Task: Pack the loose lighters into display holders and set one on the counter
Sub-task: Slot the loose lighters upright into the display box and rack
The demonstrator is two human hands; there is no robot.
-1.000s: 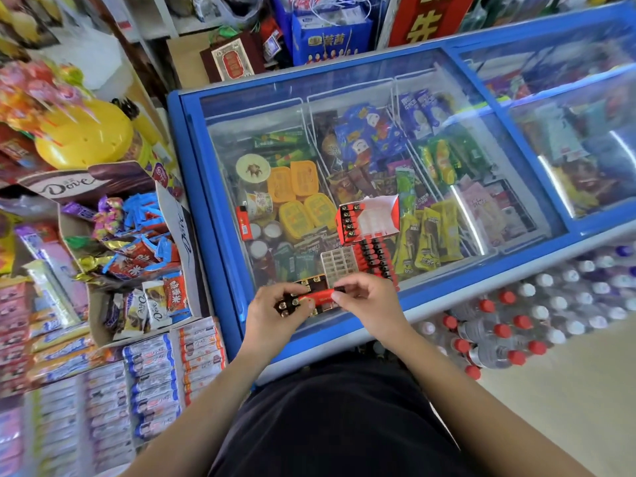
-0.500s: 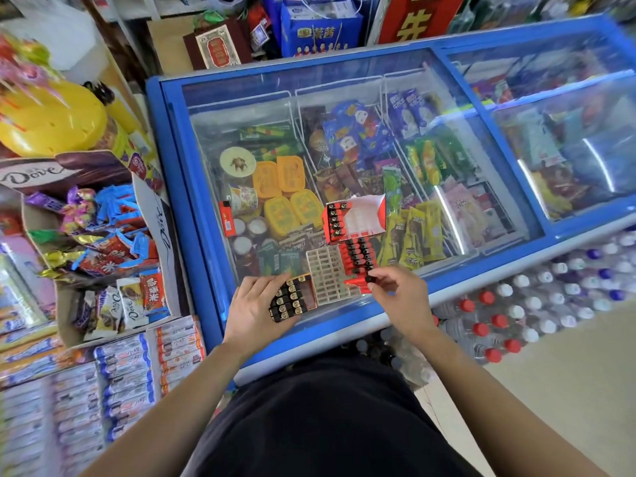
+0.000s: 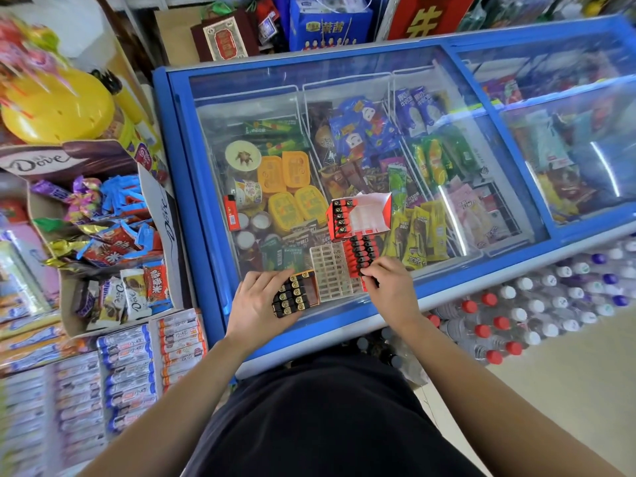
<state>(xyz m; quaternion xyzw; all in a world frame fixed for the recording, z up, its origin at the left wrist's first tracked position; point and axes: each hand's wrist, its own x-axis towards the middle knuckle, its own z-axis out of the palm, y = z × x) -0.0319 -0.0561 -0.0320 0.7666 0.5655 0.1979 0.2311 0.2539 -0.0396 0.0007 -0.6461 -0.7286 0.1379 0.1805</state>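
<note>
On the freezer's glass lid (image 3: pixel 361 132), my left hand (image 3: pixel 261 304) grips an orange display holder (image 3: pixel 296 296) partly filled with black-capped lighters. Right of it lies an empty beige grid holder (image 3: pixel 330 271). My right hand (image 3: pixel 389 282) pinches a lighter at the near end of a row of loose red lighters (image 3: pixel 361 254). Behind them stands an open red and white box (image 3: pixel 359 216) with more lighters along its left side. A single red lighter (image 3: pixel 231 213) lies apart on the glass at the left.
The blue-framed freezer (image 3: pixel 172 166) holds ice creams under glass. A Dove candy box (image 3: pixel 103 218) and snack packs crowd the left. Bottled water with red, white and blue caps (image 3: pixel 533 304) is stacked on the floor at the right.
My right hand left the orange holder and reached right to the loose red lighters. My left hand kept its grip on the holder. The camera view shifted slightly.
</note>
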